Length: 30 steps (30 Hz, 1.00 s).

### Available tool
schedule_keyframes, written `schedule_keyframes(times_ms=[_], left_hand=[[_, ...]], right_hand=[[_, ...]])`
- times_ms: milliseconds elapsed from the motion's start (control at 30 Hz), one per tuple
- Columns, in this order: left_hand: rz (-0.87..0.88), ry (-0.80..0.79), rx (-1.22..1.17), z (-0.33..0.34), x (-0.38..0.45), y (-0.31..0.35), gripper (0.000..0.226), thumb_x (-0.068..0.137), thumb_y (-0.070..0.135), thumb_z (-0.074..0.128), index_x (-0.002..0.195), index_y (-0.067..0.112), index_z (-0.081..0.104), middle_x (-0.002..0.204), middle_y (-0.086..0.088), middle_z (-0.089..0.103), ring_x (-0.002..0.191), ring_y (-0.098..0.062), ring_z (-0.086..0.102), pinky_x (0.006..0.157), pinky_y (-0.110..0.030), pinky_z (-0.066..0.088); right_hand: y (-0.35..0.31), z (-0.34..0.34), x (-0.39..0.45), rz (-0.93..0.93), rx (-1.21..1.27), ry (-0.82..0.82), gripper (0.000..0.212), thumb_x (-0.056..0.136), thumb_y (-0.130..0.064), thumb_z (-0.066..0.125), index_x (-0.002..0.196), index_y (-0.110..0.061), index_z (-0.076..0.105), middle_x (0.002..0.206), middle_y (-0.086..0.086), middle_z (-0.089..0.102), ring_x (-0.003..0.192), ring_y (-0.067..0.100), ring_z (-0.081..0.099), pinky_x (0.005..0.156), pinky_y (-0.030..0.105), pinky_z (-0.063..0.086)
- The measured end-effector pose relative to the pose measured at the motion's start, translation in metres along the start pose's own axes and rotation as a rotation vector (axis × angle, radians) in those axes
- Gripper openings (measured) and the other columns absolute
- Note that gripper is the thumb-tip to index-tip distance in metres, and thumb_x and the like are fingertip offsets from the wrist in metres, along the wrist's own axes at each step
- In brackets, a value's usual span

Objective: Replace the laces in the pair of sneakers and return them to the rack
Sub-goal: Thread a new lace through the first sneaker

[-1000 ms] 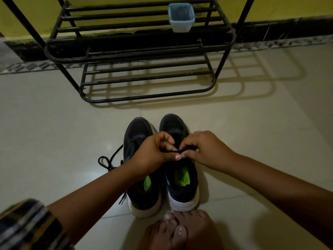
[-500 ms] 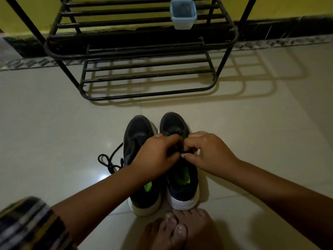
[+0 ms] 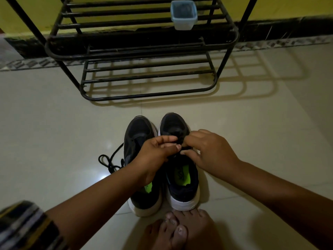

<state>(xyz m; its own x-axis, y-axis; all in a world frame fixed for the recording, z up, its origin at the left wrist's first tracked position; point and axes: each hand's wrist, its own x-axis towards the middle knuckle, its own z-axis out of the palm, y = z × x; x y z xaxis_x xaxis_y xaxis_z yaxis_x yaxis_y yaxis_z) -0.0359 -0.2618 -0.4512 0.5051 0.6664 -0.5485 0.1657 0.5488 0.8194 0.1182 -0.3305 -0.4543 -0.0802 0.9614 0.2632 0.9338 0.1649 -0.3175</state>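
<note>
Pale floor tiles (image 3: pixel 54 123) stretch to a yellow wall, where a black rack (image 3: pixel 140 51) stands with a small blue tub (image 3: pixel 183 14) on an upper shelf. Two dark sneakers (image 3: pixel 144 192) sit side by side in front of my bare feet (image 3: pixel 182 230), toes towards the rack. My left hand (image 3: pixel 155 156) and right hand (image 3: pixel 212 152) meet over the right sneaker, each pinching the black lace (image 3: pixel 177 141) there. A loose lace (image 3: pixel 110 162) trails on the floor, left of the left sneaker.
</note>
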Motion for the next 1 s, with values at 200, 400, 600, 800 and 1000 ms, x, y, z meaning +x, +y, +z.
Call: schedule_keyframes(times_ms=[200,400,600,800,1000], left_hand=[[0.022,-0.061,0.063,-0.003,-0.005,0.005,0.023,0.088,0.003,0.059,0.105,0.016,0.068,0.091,-0.001,0.073,0.082,-0.009,0.069,0.066,-0.018,0.053],[0.037,-0.001,0.023,-0.004,-0.001,0.007,0.017,0.084,0.003,0.064,0.098,0.013,0.065,0.077,-0.001,0.065,0.071,-0.007,0.065,0.063,-0.020,0.050],[0.346,0.159,0.734,-0.017,-0.002,0.006,0.014,0.086,0.019,0.067,0.094,0.030,0.069,0.079,0.011,0.068,0.079,-0.005,0.062,0.079,-0.024,0.046],[0.474,0.334,1.215,-0.029,-0.005,0.011,0.010,0.087,0.031,0.060,0.085,0.041,0.063,0.073,0.021,0.059,0.095,-0.006,0.046,0.072,-0.026,0.010],[0.369,0.323,1.103,-0.030,-0.003,0.003,0.016,0.087,0.026,0.060,0.079,0.040,0.058,0.077,0.016,0.063,0.095,-0.013,0.054,0.080,-0.029,0.017]], right_hand=[[-0.001,-0.003,-0.002,-0.033,-0.040,-0.026,0.023,0.083,-0.035,0.047,0.077,-0.018,0.061,0.070,-0.002,0.058,0.062,0.020,0.055,0.052,0.024,0.037],[-0.003,-0.009,-0.001,-0.023,-0.054,-0.074,0.027,0.083,-0.037,0.045,0.076,-0.018,0.062,0.071,-0.002,0.056,0.058,0.020,0.056,0.046,0.025,0.038],[0.001,-0.012,-0.008,0.033,-0.053,-0.068,0.027,0.084,-0.036,0.045,0.068,-0.019,0.057,0.066,-0.007,0.048,0.063,0.017,0.050,0.044,0.025,0.034],[0.016,-0.006,-0.021,0.430,0.406,-0.175,0.038,0.086,-0.018,0.063,0.054,-0.022,0.044,0.054,-0.007,0.039,0.053,0.007,0.039,0.054,0.024,0.032],[0.022,-0.002,-0.027,0.702,0.672,-0.224,0.027,0.085,-0.009,0.063,0.062,0.005,0.058,0.046,-0.008,0.044,0.045,0.004,0.037,0.048,0.014,0.029]])
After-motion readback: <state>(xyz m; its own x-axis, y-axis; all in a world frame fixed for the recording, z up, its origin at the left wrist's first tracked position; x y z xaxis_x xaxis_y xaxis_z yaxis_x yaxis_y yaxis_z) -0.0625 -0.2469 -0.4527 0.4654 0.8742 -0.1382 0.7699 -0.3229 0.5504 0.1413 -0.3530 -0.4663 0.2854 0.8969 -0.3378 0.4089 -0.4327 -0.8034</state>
